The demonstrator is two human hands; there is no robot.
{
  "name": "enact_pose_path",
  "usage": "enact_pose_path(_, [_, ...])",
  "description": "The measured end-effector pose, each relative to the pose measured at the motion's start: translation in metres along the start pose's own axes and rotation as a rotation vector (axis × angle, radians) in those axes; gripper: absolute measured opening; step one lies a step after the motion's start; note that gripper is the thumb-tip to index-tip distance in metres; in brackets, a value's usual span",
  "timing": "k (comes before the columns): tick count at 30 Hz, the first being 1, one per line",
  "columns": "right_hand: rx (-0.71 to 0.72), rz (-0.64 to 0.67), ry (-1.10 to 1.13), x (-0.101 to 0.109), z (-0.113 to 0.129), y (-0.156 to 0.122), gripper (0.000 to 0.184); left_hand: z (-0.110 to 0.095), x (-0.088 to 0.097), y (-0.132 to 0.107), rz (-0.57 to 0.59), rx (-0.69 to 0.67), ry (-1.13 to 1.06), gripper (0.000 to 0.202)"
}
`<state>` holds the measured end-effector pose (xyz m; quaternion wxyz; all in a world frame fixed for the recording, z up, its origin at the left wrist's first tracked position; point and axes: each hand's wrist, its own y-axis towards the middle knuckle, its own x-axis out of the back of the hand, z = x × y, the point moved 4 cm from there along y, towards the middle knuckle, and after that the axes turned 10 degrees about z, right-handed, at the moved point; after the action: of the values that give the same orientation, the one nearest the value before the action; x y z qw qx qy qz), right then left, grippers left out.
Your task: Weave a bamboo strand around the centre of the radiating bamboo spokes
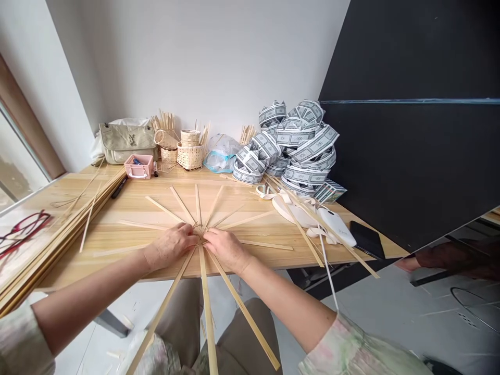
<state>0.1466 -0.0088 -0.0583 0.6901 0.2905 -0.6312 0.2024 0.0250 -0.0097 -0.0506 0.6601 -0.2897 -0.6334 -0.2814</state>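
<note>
Atop bamboo strips point(265, 245), both hands point(170, 246) point(226, 250) palm-down

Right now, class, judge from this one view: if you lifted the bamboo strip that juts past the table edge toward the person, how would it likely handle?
The bamboo strip is probably light and fairly stiff, since it extends past the wooden table without obvious sag. Being thin and flat, it likely flexes slightly and won't roll. Its inner end meets the crossing under the left hand and right hand, so lifting might disturb neighbouring strips.

We wear a loose shirt with pale green and pink watercolour patches on its left sleeve point(19, 338) and right sleeve point(351, 346), and baggy khaki trousers point(242, 338). The sleeves stop short of our bare left hand point(170, 246) and right hand point(226, 249).
</note>
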Motion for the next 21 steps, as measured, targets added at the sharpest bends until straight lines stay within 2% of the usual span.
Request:
enact_pose_path(10, [-0.065, 0.003, 0.116, -0.0014, 0.0014, -0.0013, 0.008, 0.0000, 0.0000, 0.0024, 0.088, 0.103, -0.009, 0.018])
enact_pose_path(16, [-0.097, 0.003, 0.157, -0.0020, -0.0026, 0.0025, 0.007, 0.0018, -0.0026, 0.0027, 0.080, 0.146, -0.021, 0.016])
enact_pose_path(21, [-0.055, -0.022, 0.208, 0.0001, -0.0065, 0.0048, 0.007, 0.0001, 0.0024, 0.0038, 0.100, 0.176, -0.020, 0.016])
